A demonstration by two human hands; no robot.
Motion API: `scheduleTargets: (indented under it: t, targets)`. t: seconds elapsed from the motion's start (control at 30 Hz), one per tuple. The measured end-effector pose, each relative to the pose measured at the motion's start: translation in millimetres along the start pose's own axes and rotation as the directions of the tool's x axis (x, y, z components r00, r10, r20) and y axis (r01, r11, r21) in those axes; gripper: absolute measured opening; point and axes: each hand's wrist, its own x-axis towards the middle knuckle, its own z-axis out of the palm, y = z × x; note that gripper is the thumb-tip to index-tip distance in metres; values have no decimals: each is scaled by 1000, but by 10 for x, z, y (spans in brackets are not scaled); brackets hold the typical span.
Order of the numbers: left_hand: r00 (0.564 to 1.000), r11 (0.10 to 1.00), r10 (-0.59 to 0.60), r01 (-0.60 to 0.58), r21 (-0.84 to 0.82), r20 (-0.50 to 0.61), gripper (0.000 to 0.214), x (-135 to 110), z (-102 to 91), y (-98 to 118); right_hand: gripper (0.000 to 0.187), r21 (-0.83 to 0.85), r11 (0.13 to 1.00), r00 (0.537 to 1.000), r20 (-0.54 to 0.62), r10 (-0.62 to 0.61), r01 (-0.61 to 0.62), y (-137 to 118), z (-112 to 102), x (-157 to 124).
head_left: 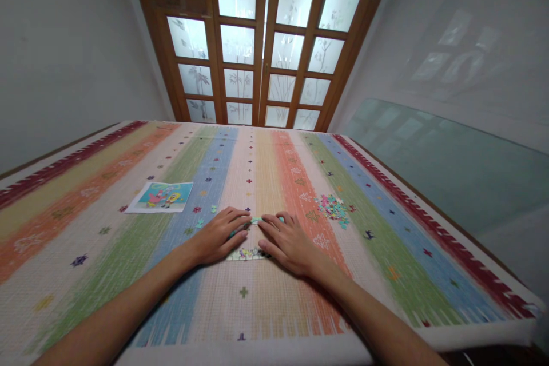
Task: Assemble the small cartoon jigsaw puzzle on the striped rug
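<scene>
My left hand (223,234) and my right hand (288,240) face each other over a partly joined jigsaw puzzle (245,254) on the cloth. Between the two sets of fingertips a short teal strip of puzzle pieces (256,221) shows. My left thumb and fingers close around teal pieces at the left side. On the right, my bent fingers rest on the strip's other end, with the thumb lower down by the pale bottom row. Both hands cover much of the puzzle, so its sides are hidden.
A picture sheet (165,197) with cartoon figures lies to the left. Several loose pieces (199,223) are near my left hand. A heap of jigsaw pieces (333,210) lies to the right. The striped cloth (244,309) covers the table, and wooden glazed doors (261,40) stand beyond.
</scene>
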Motion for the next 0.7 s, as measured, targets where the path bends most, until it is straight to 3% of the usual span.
scheduleTargets:
  t: [0.47, 0.7]
  targets:
    - [999, 999, -25, 26, 24, -37, 33, -21, -32, -21, 43, 10, 1000, 999, -40, -23, 23, 30, 48, -17]
    - [997, 993, -69, 72, 97, -34, 36, -93, -177, -164, 45, 44, 999, 998, -56, -24, 27, 50, 49, -27]
